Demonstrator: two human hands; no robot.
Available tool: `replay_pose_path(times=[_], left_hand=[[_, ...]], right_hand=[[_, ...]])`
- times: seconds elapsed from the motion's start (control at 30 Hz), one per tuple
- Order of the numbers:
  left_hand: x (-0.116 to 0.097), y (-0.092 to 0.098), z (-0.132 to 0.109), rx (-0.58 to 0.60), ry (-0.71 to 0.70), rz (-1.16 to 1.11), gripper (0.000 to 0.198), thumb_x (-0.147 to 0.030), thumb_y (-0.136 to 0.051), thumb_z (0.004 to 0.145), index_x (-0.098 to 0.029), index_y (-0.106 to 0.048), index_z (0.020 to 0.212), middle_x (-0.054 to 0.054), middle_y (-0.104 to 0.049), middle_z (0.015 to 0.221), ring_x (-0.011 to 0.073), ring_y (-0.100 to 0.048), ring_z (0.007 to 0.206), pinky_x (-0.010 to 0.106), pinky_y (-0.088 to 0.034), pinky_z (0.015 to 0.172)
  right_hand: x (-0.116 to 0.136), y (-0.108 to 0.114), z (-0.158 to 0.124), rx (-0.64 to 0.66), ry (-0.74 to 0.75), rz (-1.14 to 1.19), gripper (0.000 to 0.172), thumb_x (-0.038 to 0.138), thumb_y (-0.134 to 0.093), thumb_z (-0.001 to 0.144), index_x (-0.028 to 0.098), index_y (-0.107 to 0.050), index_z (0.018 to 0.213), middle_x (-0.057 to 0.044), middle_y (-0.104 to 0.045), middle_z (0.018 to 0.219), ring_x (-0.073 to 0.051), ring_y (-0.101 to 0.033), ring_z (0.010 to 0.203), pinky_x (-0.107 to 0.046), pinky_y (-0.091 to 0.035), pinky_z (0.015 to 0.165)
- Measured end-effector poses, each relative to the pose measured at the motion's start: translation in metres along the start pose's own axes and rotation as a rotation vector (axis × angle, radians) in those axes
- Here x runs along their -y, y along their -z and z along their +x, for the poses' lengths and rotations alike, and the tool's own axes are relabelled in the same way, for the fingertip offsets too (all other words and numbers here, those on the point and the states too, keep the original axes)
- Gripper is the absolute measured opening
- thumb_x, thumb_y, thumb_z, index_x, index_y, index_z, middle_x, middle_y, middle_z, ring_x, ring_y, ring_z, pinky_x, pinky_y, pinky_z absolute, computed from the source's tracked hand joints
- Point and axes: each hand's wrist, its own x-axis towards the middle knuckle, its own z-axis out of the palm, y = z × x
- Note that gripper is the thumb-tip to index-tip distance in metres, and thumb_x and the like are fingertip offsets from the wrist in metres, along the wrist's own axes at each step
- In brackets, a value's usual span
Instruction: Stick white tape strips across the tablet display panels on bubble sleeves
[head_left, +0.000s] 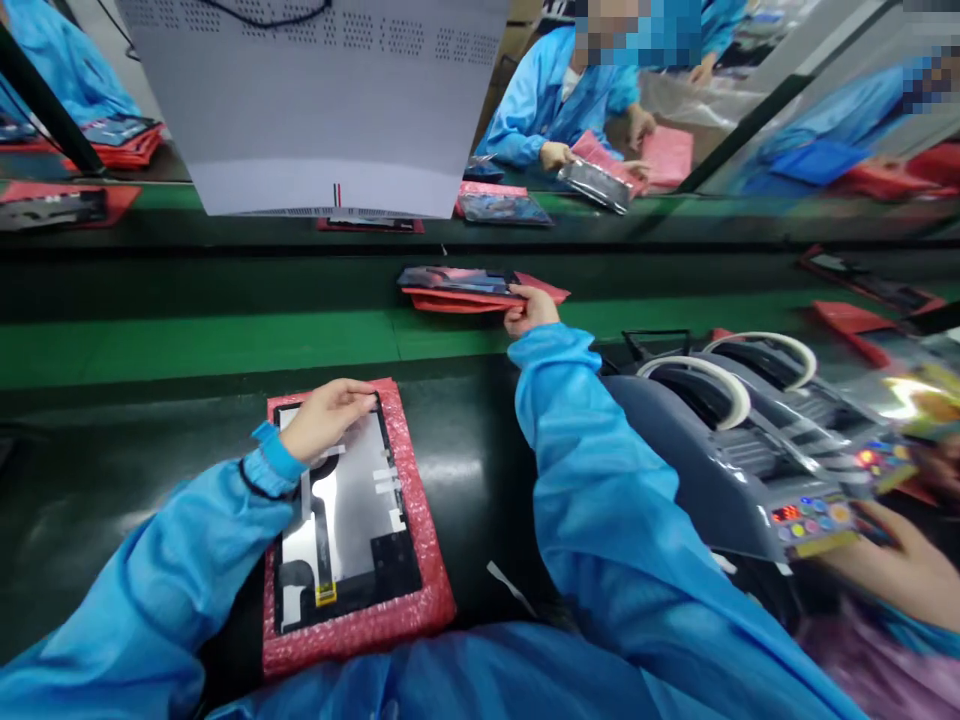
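In front of me an LCD screen panel (352,500) lies with its silver back and flex cable facing up. Under it is a red bubble-wrap bag (375,625). My left hand (326,415) is over the panel's upper end, fingers pressed together with the tips at the upper right corner; whether something thin is pinched there is hidden. My right arm reaches forward to the green-edged belt. There my right hand (532,308) grips the right end of a stack of red bubble-wrap bags (465,300) with a dark panel (457,279) on top.
A grey machine (697,450) with white rings and lit buttons stands at right, another person's hand (907,560) beside it. A white board (322,110) hangs ahead. Across the belt a co-worker (532,100) handles red bags. A white strip (510,585) lies on the dark bench.
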Motion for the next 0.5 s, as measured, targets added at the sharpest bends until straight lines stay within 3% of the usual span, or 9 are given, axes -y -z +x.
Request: replay_pose_path(times=[0.1,0.2,0.27,0.37,0.5], left_hand=[[-0.009,-0.031,0.018,0.156,0.165,-0.236,0.034,-0.037,-0.076,0.069,-0.014,-0.058,0.086,0.007,-0.067,0.083,0.0129,-0.064,0.073,0.03,-0.051,0.08],[-0.02,-0.056,0.044,0.138,0.26,-0.421,0.039,-0.045,-0.073,0.071,-0.015,-0.055,0.088,0.008,-0.067,0.082,0.0166,-0.067,0.074,0.03,-0.053,0.077],[-0.024,-0.067,0.057,0.101,0.217,-0.532,0.034,-0.044,-0.069,0.075,-0.015,-0.056,0.087,0.005,-0.066,0.076,0.0148,-0.065,0.069,0.027,-0.053,0.073],[-0.019,-0.074,0.058,0.065,0.156,-0.55,0.013,-0.022,-0.061,0.082,-0.014,-0.056,0.072,-0.002,-0.061,0.06,0.0083,-0.059,0.055,0.021,-0.052,0.068],[0.003,-0.083,0.027,0.16,0.245,-0.441,0.016,-0.005,-0.06,0.074,-0.012,-0.056,0.06,-0.001,-0.059,0.05,0.0106,-0.059,0.052,0.025,-0.053,0.067]], right_hand=[[-0.011,-0.027,-0.052,0.014,-0.152,0.156,0.02,0.007,-0.05,0.079,0.016,-0.046,0.061,0.008,-0.044,0.047,0.0,-0.035,0.035,-0.007,-0.033,0.031],[-0.032,-0.045,-0.114,0.0,-0.12,0.228,0.019,0.004,-0.055,0.074,0.016,-0.048,0.062,0.007,-0.048,0.048,-0.001,-0.042,0.037,-0.008,-0.038,0.034],[-0.047,-0.046,-0.153,0.0,-0.079,0.248,0.018,0.005,-0.059,0.072,0.016,-0.049,0.06,0.007,-0.05,0.049,-0.002,-0.044,0.037,-0.01,-0.04,0.034],[-0.065,-0.028,-0.202,0.05,-0.106,0.284,0.017,0.007,-0.061,0.072,0.015,-0.053,0.059,0.005,-0.052,0.049,-0.003,-0.047,0.039,-0.011,-0.044,0.039],[-0.089,0.021,-0.255,0.092,-0.201,0.271,0.013,0.014,-0.066,0.072,0.016,-0.059,0.061,0.003,-0.057,0.052,-0.005,-0.053,0.047,-0.013,-0.049,0.047]])
